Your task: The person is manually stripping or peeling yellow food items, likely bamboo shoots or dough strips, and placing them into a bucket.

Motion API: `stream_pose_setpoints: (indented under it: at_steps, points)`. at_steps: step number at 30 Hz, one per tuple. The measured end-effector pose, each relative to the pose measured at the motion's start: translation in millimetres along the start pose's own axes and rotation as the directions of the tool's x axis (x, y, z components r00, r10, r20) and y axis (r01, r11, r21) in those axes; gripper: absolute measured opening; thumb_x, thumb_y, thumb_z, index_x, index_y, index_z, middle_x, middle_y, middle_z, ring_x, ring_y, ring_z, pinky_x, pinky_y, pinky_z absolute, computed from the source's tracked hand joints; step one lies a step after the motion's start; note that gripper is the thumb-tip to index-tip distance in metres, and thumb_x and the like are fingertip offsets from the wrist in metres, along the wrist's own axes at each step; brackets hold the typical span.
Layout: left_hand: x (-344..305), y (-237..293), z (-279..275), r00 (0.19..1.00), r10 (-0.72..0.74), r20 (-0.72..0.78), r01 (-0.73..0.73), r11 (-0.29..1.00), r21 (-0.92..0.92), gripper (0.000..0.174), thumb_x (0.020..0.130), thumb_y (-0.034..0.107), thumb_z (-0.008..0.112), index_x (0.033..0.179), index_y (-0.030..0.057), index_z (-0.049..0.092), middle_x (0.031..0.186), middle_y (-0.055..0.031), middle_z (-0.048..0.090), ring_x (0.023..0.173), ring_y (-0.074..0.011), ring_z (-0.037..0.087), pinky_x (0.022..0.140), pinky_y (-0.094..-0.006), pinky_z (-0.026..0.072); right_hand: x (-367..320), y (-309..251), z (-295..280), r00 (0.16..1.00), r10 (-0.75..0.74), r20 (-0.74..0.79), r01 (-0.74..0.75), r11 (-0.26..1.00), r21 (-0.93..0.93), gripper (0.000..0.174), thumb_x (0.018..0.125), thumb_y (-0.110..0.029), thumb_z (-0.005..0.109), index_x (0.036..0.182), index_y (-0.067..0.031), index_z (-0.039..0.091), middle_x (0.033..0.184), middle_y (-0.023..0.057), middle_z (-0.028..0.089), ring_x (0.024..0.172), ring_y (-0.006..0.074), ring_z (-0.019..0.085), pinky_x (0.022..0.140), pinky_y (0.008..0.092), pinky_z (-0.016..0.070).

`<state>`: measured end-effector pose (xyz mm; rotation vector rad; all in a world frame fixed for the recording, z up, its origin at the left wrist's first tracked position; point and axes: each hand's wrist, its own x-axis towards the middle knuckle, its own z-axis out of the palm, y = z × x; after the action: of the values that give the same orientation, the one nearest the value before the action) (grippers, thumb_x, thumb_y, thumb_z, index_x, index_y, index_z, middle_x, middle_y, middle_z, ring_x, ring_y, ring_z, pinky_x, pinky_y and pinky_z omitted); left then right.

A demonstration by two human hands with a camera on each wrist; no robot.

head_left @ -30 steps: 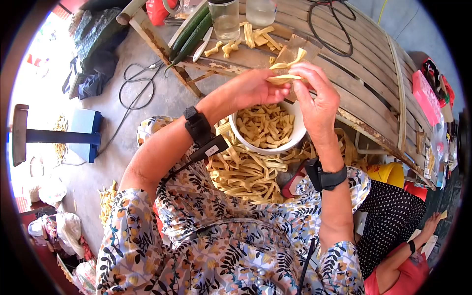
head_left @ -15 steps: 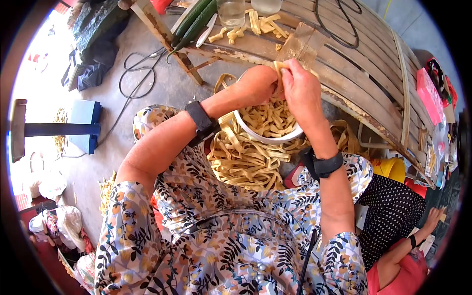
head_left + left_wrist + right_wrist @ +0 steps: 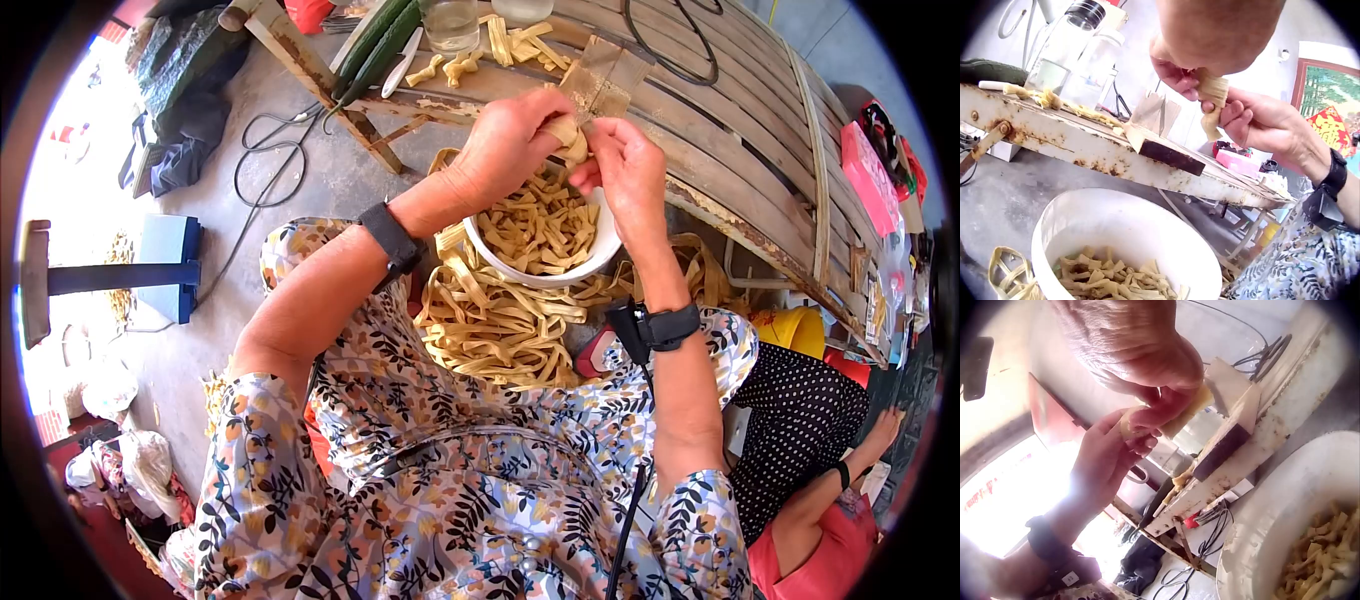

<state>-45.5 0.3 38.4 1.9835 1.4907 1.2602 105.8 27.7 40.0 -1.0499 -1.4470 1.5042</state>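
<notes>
Both hands meet above a white bucket (image 3: 603, 246) at the bench edge. My left hand (image 3: 508, 142) pinches a folded, pale yellow flat strip (image 3: 1213, 94) that looks like tofu skin. From the other side, the curled fingertips of my right hand (image 3: 632, 178) hold the same strip, one end hanging down in the left wrist view. Short knotted pieces (image 3: 540, 228) of the same stuff lie inside the bucket. Long loose strips (image 3: 495, 335) are heaped below it, between the knees.
A slatted bench (image 3: 740, 170) with a rusty edge runs behind the hands, carrying a wooden block (image 3: 605, 75), two cucumbers (image 3: 375, 55), a white-handled tool (image 3: 402, 62), glass jars (image 3: 450, 25) and more yellow pieces (image 3: 520, 42). Another person (image 3: 815, 520) sits at lower right.
The strip, stretched out between the fingers a second ago, is now folded into a compact bunch. The hands came tightly together, then moved slightly apart and to the left.
</notes>
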Motion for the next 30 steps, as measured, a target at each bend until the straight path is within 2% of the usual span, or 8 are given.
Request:
stream_pose_setpoints:
  at_steps: [4, 10, 16, 19, 25, 26, 29, 30]
  points:
    - [1.7, -7.2, 3.9, 0.985, -0.154, -0.084, 0.136, 0.973, -0.188, 0.015, 0.078, 0.007, 0.059, 0.092, 0.0022, 0.057, 0.078, -0.0010, 0.059, 0.066, -0.0074, 0.053, 0.062, -0.0225, 0.0456, -3.1, -3.1, 5.5, 0.998, -0.013, 0.057, 0.009, 0.998, 0.068, 0.021, 0.083, -0.010, 0.058, 0.096, 0.0051, 0.058, 0.075, 0.0092, 0.061, 0.060, 0.0125, 0.061, 0.052, 0.0206, 0.0503]
    - [7.3, -9.9, -4.7, 0.857, -0.436, 0.275, 0.515, 0.706, -0.486, 0.019, 0.076, 0.006, 0.059, 0.095, 0.0025, 0.058, 0.083, -0.0003, 0.059, 0.074, -0.0080, 0.055, 0.066, -0.0230, 0.0468, 2.7, 8.3, -4.7, 0.994, -0.032, 0.101, 0.027, 0.998, 0.050, 0.024, 0.082, -0.008, 0.057, 0.103, 0.0051, 0.056, 0.087, 0.0099, 0.062, 0.071, 0.0133, 0.062, 0.063, 0.0224, 0.0527]
    - [8.4, -20.8, -0.7, 0.982, -0.113, 0.151, 0.136, 0.978, -0.156, 0.025, 0.073, 0.005, 0.062, 0.097, 0.0014, 0.055, 0.083, -0.0052, 0.059, 0.076, -0.0108, 0.056, 0.069, -0.0258, 0.0474, 10.6, 19.0, -15.1, 0.973, 0.011, 0.230, -0.092, 0.934, 0.345, 0.027, 0.083, -0.011, 0.054, 0.106, 0.0030, 0.056, 0.101, 0.0055, 0.058, 0.093, 0.0121, 0.055, 0.082, 0.0289, 0.0485]
    - [9.4, -18.4, -3.9, 0.985, -0.108, 0.135, 0.120, 0.989, -0.086, 0.027, 0.070, 0.004, 0.063, 0.094, 0.0026, 0.052, 0.080, -0.0056, 0.057, 0.074, -0.0136, 0.058, 0.065, -0.0273, 0.0470, 7.9, 13.1, -18.6, 0.932, 0.057, 0.359, -0.223, 0.868, 0.443, 0.029, 0.087, -0.019, 0.051, 0.107, 0.0021, 0.055, 0.098, 0.0041, 0.057, 0.092, 0.0104, 0.053, 0.087, 0.0295, 0.0456]
    - [-0.7, -3.3, -0.5, 0.950, 0.252, 0.184, -0.294, 0.919, 0.263, 0.025, 0.068, 0.006, 0.060, 0.091, 0.0050, 0.051, 0.077, -0.0086, 0.051, 0.069, -0.0255, 0.056, 0.057, -0.0329, 0.0456, 0.1, 13.3, -10.7, 0.970, 0.155, 0.185, -0.182, 0.974, 0.135, 0.033, 0.093, -0.029, 0.040, 0.104, -0.0015, 0.055, 0.104, 0.0061, 0.055, 0.096, 0.0129, 0.051, 0.083, 0.0318, 0.0464]
    - [-1.6, -1.2, -0.4, 0.919, 0.336, 0.206, -0.385, 0.880, 0.279, 0.021, 0.070, 0.009, 0.058, 0.090, 0.0052, 0.052, 0.076, -0.0093, 0.051, 0.070, -0.0275, 0.055, 0.055, -0.0347, 0.0454, 0.1, 17.3, -6.5, 0.984, 0.148, 0.096, -0.156, 0.985, 0.076, 0.036, 0.091, -0.034, 0.042, 0.094, -0.0012, 0.058, 0.083, 0.0048, 0.059, 0.076, 0.0112, 0.055, 0.067, 0.0277, 0.0489]
    - [-6.4, 0.8, 5.4, 0.857, 0.403, 0.319, -0.504, 0.783, 0.364, 0.021, 0.069, 0.010, 0.059, 0.089, 0.0053, 0.052, 0.076, -0.0084, 0.051, 0.069, -0.0275, 0.055, 0.054, -0.0358, 0.0450, 8.5, 39.4, -13.8, 0.996, 0.063, 0.064, -0.048, 0.975, -0.216, 0.041, 0.091, -0.036, 0.042, 0.085, 0.0010, 0.059, 0.069, 0.0057, 0.058, 0.060, 0.0127, 0.054, 0.059, 0.0277, 0.0473]
    - [-8.1, 0.3, 5.6, 0.885, 0.354, 0.302, -0.436, 0.858, 0.271, 0.017, 0.072, 0.010, 0.057, 0.087, 0.0049, 0.052, 0.072, -0.0072, 0.049, 0.066, -0.0243, 0.053, 0.052, -0.0337, 0.0431, 4.9, 36.2, -7.5, 0.996, 0.085, 0.020, -0.083, 0.990, -0.114, 0.044, 0.090, -0.038, 0.044, 0.078, 0.0014, 0.059, 0.060, 0.0049, 0.055, 0.050, 0.0142, 0.050, 0.050, 0.0272, 0.0434]
